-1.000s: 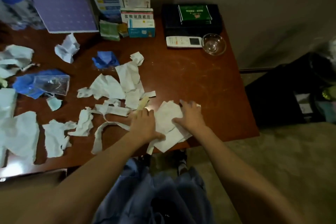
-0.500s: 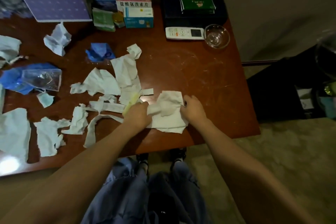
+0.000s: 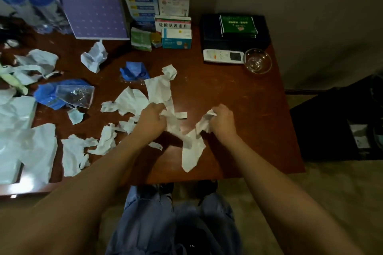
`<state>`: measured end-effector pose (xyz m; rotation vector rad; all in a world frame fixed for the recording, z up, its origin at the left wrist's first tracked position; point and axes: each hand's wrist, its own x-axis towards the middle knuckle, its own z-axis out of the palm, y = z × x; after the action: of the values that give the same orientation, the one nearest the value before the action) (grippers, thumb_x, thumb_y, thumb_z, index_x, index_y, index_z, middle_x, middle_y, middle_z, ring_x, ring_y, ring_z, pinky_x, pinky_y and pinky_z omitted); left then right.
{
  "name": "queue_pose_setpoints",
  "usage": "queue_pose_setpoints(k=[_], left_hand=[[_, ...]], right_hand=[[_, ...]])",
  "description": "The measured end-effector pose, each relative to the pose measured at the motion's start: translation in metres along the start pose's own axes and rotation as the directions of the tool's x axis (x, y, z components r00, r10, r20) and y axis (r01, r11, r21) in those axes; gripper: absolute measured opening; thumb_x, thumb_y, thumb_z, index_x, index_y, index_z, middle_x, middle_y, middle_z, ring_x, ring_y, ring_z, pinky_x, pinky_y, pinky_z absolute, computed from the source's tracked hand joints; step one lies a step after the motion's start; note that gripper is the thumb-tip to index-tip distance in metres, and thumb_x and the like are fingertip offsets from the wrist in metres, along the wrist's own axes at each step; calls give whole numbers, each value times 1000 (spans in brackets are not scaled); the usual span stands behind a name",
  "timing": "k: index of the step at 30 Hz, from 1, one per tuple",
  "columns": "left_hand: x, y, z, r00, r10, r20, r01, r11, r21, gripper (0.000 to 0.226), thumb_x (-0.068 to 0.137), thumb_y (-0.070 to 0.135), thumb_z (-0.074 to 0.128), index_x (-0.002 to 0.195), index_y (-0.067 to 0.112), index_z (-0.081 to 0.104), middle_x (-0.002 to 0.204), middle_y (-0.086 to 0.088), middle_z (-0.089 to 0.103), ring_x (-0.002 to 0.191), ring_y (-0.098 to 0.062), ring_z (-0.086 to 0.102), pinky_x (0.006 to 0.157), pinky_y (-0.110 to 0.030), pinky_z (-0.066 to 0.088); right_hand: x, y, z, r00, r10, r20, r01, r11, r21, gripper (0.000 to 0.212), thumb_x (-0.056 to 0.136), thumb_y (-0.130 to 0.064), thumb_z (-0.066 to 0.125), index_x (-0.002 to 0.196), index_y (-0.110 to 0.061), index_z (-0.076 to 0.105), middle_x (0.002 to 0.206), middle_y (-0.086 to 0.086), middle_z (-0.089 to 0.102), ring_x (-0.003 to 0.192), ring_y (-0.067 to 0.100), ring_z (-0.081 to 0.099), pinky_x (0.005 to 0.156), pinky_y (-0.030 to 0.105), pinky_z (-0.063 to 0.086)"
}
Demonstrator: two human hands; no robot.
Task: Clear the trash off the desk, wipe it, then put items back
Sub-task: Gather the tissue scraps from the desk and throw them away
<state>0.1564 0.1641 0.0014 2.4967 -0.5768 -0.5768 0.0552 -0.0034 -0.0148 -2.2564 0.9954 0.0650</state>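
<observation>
Down low, near the person's blue-trousered knees, the brown surface (image 3: 238, 97) begins. Both hands are over its near middle. The right hand (image 3: 222, 123) is curled tight round one end of a long white tissue (image 3: 192, 149). That tissue hangs down from the fist to the surface, its long side running from the hand toward the near edge, with its loose tip pointing at the person. The left hand (image 3: 151, 121) is curled round a bunch of white scraps (image 3: 173, 120), and a thin strip sticks out to the right from them.

Left of the hands lie more torn white bits (image 3: 72, 155), spread flat along the near left side. A bit farther is a see-through bag (image 3: 75, 95) on top of something blue. A tall strip of paper (image 3: 158, 89) lies just past the left hand, its long side pointing away to the wall. Beside it sits a blue mask (image 3: 133, 71).

At the far edge stand medicine boxes (image 3: 176, 34), a purple book (image 3: 94, 13), a white remote (image 3: 223, 56), a glass bowl (image 3: 258, 61) and a black box (image 3: 234, 34) with a green packet on top.
</observation>
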Motion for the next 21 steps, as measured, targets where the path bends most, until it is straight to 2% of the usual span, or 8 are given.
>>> queue_pose_setpoints(k=[3, 5, 8, 10, 12, 14, 16, 21], left_hand=[[-1, -11, -11, 998, 3, -55, -6, 999, -47, 32, 88, 32, 54, 104, 4, 54, 98, -11, 48, 88, -21, 49, 71, -27, 36], [-2, -21, -16, 996, -22, -84, 19, 999, -42, 35, 85, 38, 63, 100, 9, 51, 96, -6, 44, 86, -18, 45, 70, -27, 36], [-4, -33, -21, 995, 0, -95, -1, 1000, -12, 23, 86, 21, 65, 94, 7, 48, 93, -8, 42, 83, -19, 42, 72, -33, 40], [-5, -41, -22, 997, 12, -80, -13, 1000, -14, 17, 85, 7, 59, 99, 1, 50, 95, -8, 39, 85, -18, 38, 72, -28, 34], [-8, -45, -22, 998, 33, -62, -36, 998, -42, 17, 84, -3, 54, 100, 0, 52, 97, -7, 38, 88, -17, 38, 72, -21, 27], [-10, -48, -20, 996, 75, -51, -79, 994, -71, 21, 81, -8, 52, 99, 3, 54, 97, -7, 41, 89, -17, 39, 69, -19, 25], [-12, -51, -16, 994, 102, -37, -105, 992, -72, 22, 81, -10, 51, 96, 5, 58, 97, -8, 44, 89, -17, 42, 69, -18, 25], [-10, -44, -6, 993, 109, 52, -104, 991, -82, 10, 85, 5, 56, 94, 6, 61, 96, -11, 54, 88, -21, 49, 73, -26, 32]], right_hand=[[-4, -11, 5, 994, -108, 24, 109, 994, -32, 15, 89, -5, 51, 93, 4, 62, 94, 8, 45, 87, 19, 44, 69, 23, 32], [-13, -14, 11, 984, -157, 86, 162, 986, -49, 25, 90, -22, 57, 102, 0, 58, 99, 2, 39, 92, 15, 40, 74, 21, 30], [-36, -7, 25, 933, -172, 316, 224, 965, -133, 56, 82, -42, 68, 124, -13, 47, 118, 1, 33, 109, 13, 36, 87, 26, 38], [-49, 5, 37, 876, -166, 453, 282, 938, -203, 76, 77, -44, 74, 141, -24, 36, 141, 6, 25, 128, 23, 29, 102, 36, 38], [-55, 16, 45, 841, -153, 519, 318, 916, -246, 84, 78, -41, 74, 147, -33, 27, 153, 4, 11, 137, 28, 18, 110, 44, 31], [-56, 24, 49, 841, -158, 518, 310, 925, -221, 72, 83, -34, 69, 145, -32, 32, 152, 3, 14, 136, 28, 21, 112, 42, 30], [-56, 27, 50, 849, -165, 502, 281, 946, -164, 58, 88, -25, 64, 141, -27, 41, 144, 5, 25, 129, 27, 33, 109, 37, 34], [-49, 23, 49, 898, -128, 420, 169, 984, -60, 35, 90, -6, 56, 125, -13, 58, 126, 8, 40, 114, 25, 46, 87, 21, 34]])
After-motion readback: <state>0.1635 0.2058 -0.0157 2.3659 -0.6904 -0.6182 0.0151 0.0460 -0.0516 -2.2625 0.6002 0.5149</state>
